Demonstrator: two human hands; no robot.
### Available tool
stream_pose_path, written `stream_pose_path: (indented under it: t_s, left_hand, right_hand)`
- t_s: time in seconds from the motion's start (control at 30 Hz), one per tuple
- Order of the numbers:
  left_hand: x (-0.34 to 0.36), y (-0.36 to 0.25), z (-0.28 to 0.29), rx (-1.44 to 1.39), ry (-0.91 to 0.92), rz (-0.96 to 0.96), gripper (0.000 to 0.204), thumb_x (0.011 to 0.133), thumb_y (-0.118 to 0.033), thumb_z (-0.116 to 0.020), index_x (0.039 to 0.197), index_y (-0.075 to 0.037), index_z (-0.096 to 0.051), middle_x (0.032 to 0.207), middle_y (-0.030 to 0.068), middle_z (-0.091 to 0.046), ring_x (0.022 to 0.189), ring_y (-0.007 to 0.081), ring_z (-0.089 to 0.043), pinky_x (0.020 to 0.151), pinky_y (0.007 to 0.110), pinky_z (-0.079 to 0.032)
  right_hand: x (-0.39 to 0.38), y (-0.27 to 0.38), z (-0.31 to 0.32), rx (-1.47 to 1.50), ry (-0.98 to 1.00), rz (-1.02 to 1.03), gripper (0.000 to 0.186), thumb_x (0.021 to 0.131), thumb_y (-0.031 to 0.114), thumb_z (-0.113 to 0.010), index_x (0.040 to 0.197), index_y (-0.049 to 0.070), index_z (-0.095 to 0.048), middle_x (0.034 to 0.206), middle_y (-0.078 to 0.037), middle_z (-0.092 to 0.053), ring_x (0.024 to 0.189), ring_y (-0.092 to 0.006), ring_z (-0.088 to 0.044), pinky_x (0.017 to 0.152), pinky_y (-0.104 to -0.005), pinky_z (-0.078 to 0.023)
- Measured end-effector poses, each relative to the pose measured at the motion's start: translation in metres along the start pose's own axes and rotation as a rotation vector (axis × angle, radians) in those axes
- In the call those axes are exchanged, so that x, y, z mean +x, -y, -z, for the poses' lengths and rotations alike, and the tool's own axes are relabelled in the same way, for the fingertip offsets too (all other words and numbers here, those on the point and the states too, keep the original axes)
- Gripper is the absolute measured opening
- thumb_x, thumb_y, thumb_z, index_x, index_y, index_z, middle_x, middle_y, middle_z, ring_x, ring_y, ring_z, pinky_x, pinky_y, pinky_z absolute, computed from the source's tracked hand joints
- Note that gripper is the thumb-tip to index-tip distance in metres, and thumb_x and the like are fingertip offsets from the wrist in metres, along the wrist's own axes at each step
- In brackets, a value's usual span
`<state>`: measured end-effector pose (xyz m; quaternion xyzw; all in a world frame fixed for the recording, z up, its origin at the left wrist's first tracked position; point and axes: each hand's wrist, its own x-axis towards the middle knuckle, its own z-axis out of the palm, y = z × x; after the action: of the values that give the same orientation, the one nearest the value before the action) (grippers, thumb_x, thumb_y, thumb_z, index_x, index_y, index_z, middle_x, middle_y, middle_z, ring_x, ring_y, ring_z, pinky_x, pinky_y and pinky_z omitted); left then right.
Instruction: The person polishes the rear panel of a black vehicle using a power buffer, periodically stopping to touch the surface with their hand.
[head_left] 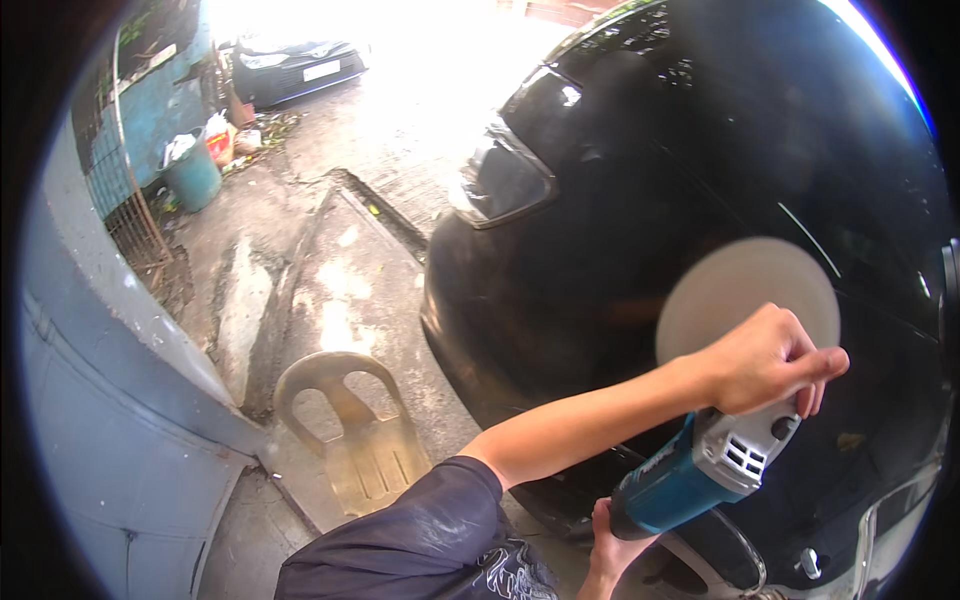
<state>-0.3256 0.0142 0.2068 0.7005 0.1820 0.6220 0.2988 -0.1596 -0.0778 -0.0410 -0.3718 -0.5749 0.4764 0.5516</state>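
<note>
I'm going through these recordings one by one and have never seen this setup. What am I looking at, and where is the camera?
There is no robot here, just a person's bare hands. The single picture comes from a wide fisheye camera worn on the head, looking down, so edges bend. The left hand is closed at the front of a teal and grey power tool; the right hand grips its rear end. The tool's round, pale pad looks blurred over the glossy bodywork of a black car. To the left, a tan plastic chair stands on the pavement.
</note>
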Motion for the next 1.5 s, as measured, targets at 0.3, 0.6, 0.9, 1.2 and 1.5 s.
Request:
stream_pose_path:
  t_s: [0.3, 0.6, 0.9, 1.2, 1.5]
  left_hand:
    - [-0.099, 0.024, 0.123, -0.098, -0.151, -0.092, 0.060, 0.103, -0.042, -0.050, 0.071, 0.004, -0.071, 0.080, 0.0172, -0.071, 0.083, 0.0250, -0.068, 0.079, 0.035, -0.053]
    - [-0.216, 0.056, 0.159, 0.106, -0.514, -0.113, 0.046, 0.099, -0.027, -0.056, 0.064, 0.002, -0.063, 0.077, 0.0173, -0.067, 0.089, 0.0377, -0.069, 0.089, 0.050, -0.052]
    - [-0.231, 0.057, 0.142, 0.307, -0.496, 0.024, 0.056, 0.102, -0.037, -0.055, 0.060, 0.001, -0.060, 0.072, 0.0144, -0.064, 0.089, 0.0351, -0.066, 0.087, 0.050, -0.050]
    - [-0.141, 0.042, 0.011, 0.368, -0.027, 0.035, 0.023, 0.083, -0.015, -0.070, 0.066, -0.001, -0.069, 0.074, 0.0111, -0.071, 0.076, 0.0277, -0.072, 0.073, 0.037, -0.057]
    - [-0.096, 0.045, -0.014, 0.264, 0.022, 0.065, 0.018, 0.084, 0.001, -0.065, 0.066, 0.001, -0.071, 0.071, 0.0100, -0.071, 0.075, 0.0234, -0.073, 0.071, 0.033, -0.057]
  right_hand:
    - [0.004, -0.045, -0.077, -0.120, 0.203, 0.029, 0.108, 0.065, 0.006, -0.087, 0.150, 0.004, -0.020, 0.138, -0.017, -0.039, 0.125, -0.0256, -0.045, 0.107, -0.0391, -0.038]
    - [0.011, -0.072, -0.080, -0.412, 0.472, -0.097, 0.107, 0.061, 0.012, -0.087, 0.150, 0.009, -0.027, 0.123, -0.024, -0.065, 0.114, -0.0369, -0.066, 0.100, -0.0424, -0.051]
    - [0.007, -0.129, -0.076, -0.278, 0.504, -0.037, 0.102, 0.064, 0.017, -0.085, 0.149, 0.011, -0.029, 0.126, -0.023, -0.063, 0.110, -0.0447, -0.064, 0.097, -0.0469, -0.053]
    - [-0.041, -0.162, -0.062, 0.221, 0.186, 0.001, 0.093, 0.063, 0.007, -0.087, 0.141, 0.004, -0.036, 0.128, -0.015, -0.056, 0.117, -0.0240, -0.058, 0.102, -0.0385, -0.047]
    - [-0.027, -0.120, -0.030, 0.183, 0.084, -0.034, 0.080, 0.068, 0.010, -0.087, 0.134, 0.001, -0.042, 0.116, -0.011, -0.061, 0.107, -0.0197, -0.061, 0.094, -0.0374, -0.050]
